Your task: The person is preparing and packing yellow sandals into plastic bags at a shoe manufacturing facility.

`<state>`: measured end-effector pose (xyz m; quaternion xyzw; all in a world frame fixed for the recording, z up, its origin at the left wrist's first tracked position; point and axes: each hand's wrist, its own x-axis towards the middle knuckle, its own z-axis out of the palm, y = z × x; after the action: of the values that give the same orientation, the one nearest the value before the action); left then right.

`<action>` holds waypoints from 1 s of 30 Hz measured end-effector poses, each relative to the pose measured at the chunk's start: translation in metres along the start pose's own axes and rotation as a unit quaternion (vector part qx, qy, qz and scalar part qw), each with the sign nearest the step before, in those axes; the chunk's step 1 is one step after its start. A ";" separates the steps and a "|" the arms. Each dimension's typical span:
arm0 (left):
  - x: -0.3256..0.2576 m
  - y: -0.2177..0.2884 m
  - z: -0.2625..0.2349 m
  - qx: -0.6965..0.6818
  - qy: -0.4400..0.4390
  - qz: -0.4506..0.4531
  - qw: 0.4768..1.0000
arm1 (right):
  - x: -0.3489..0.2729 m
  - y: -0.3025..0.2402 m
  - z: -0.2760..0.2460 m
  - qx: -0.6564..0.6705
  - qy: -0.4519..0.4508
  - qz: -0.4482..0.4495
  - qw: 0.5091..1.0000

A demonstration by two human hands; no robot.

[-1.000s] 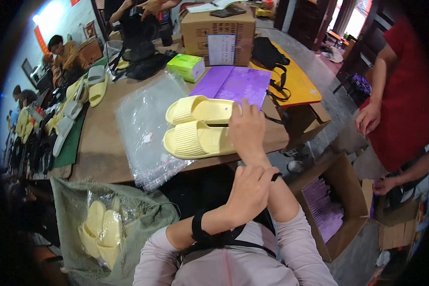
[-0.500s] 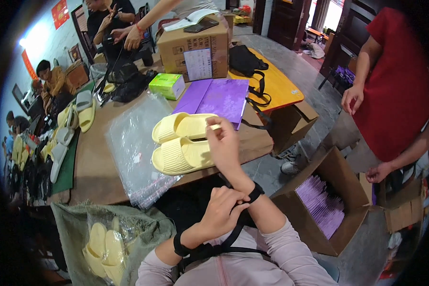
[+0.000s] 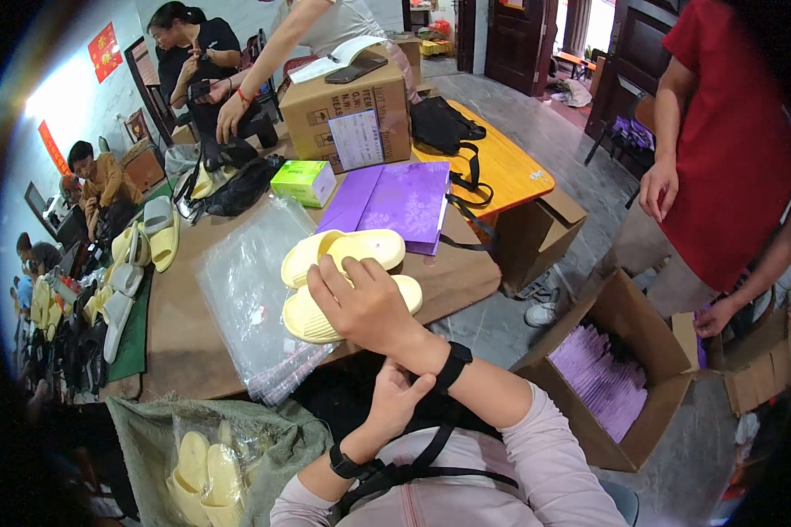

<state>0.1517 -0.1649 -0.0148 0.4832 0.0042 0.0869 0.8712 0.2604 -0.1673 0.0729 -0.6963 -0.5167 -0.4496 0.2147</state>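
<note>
**Right hand (image 3: 366, 307) has moved from the heel end to above the near pale yellow slipper with a ribbed strap (image 3: 308, 320)**

The person's left hand (image 3: 390, 406) has dropped from the right wrist's black band (image 3: 454, 367) to just beneath that wrist. The right hand's fingers are spread and partly bent, clasping nothing; whether they touch the slipper cannot be told. The left hand's fingers are partly hidden behind the right wrist, so their grip cannot be told.

The near slipper and its matching far slipper (image 3: 374, 247) lie side by side, toes left, on the brown-topped table (image 3: 180, 347), close to its near edge. Left of them is a stack of clear plastic bags (image 3: 250, 294); beyond lies a flat purple patterned folder (image 3: 400, 206). At near left, a grey-green woven sack (image 3: 136, 443) holds bagged yellow slippers (image 3: 209, 483). At near right, an open brown cardboard carton (image 3: 637, 439) holds a row of thin purple pieces (image 3: 593, 378).
</note>
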 end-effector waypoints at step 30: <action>0.013 0.090 -0.059 0.330 0.095 0.097 0.934 | -0.021 -0.019 -0.028 0.429 -0.125 0.305 0.841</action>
<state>0.1460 -0.0669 0.0306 0.7314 0.0684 0.2104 0.6451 0.2306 -0.1930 0.0660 -0.7073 -0.4421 -0.0041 0.5516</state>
